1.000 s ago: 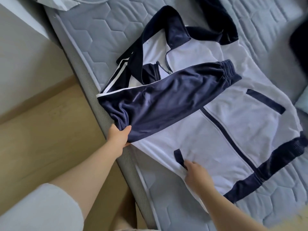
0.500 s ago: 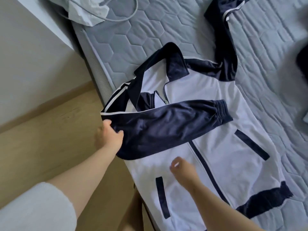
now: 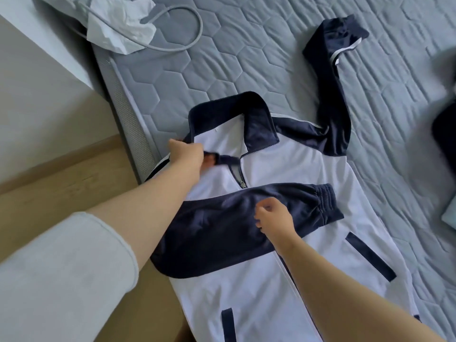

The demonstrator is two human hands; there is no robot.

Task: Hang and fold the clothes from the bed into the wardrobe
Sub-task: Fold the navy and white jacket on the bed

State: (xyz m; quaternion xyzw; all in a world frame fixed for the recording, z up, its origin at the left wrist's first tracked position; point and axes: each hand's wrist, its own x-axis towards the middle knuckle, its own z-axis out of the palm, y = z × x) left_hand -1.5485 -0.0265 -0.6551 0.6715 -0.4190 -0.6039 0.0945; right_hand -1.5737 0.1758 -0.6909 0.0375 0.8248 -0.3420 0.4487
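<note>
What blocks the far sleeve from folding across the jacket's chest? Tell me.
Nothing visible does. The far sleeve lies stretched out on bare mattress. The chest already carries the folded near sleeve, with the right hand over it and the left hand gripping the collar.

jacket (image 3: pixel 296 174) hem: cut off at bottom edge | dark item (image 3: pixel 444 134) at right: blurred, cut off

- A crumpled white plastic bag (image 3: pixel 118 25) lies at the mattress's top left corner.
- A grey cable (image 3: pixel 182 46) loops out from the bag — one curve of it rests on the quilting.
- Wooden floor (image 3: pixel 74 174) runs beside the bed.
- A pale wall (image 3: pixel 37 99) meets the floor at a skirting strip.
</note>
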